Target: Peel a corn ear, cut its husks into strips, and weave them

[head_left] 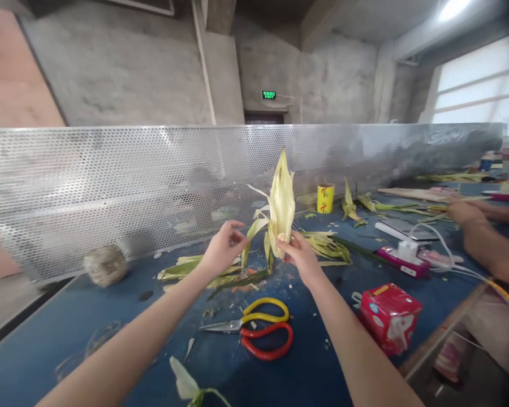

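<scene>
Corn husk (282,198) stands upright in the head view, above the blue table (318,345), its base pinched between the right hand's (302,257) thumb and fingers. Left hand (224,249) has thumb and fingers almost together at a drooping strip (257,226); whether they grip it, I cannot tell. Peeling or arranging leaves seems under way, and any pull there calls for a light touch and a steady base. Pale husk looks papery, ribbed and pointed; metal scissors (266,333) with smooth, looped handles lie nearer, beside scattered scraps.
</scene>
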`<state>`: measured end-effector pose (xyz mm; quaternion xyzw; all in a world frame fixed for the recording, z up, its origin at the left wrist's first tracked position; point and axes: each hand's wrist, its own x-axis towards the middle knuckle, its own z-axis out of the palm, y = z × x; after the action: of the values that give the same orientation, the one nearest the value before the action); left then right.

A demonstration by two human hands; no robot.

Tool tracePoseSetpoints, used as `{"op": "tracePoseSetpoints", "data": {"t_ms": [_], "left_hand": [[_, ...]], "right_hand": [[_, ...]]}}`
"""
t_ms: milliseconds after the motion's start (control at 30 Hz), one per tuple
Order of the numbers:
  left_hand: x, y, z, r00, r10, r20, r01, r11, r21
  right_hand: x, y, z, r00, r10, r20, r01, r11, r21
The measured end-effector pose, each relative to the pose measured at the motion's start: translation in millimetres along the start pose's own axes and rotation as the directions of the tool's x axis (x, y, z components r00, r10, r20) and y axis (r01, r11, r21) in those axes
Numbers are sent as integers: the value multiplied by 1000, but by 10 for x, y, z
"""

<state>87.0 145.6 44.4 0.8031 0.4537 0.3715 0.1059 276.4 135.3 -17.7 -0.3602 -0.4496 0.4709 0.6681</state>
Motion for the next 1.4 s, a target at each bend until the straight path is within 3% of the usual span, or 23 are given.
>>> {"op": "tracePoseSetpoints", "data": {"t_ms": [167,300,533,700,833,1033,1200,1400], "left_hand": [[-408,196,-63,983,-120,-136,103,987,-126],[-604,205,-55,953,-284,-105,234,912,-338],[-846,218,-43,854,-512,93,445,626,-641],[-1039,217,-61,819,-548,169,502,542,-674],[-1160,214,-122,820,-536,199,524,565,-637],[-1219,203,-228,827,-545,139,539,696,-474],[-1231,225,-217,877,-469,105,481,850,-215],[-1254,404,-120,880,-461,116,475,864,-167]], "right_hand": [[-130,-13,93,958,79,274,-102,992,68],[-222,-6,147,899,137,416,-165,986,31],[-273,68,197,905,159,395,-209,974,85],[-260,111,200,919,161,359,-211,972,106],[-235,135,181,940,173,294,-212,972,105],[-140,179,125,974,133,182,-163,973,164],[-93,210,91,981,134,138,-162,963,216],[-54,282,134,986,149,72,-164,949,271]]}}
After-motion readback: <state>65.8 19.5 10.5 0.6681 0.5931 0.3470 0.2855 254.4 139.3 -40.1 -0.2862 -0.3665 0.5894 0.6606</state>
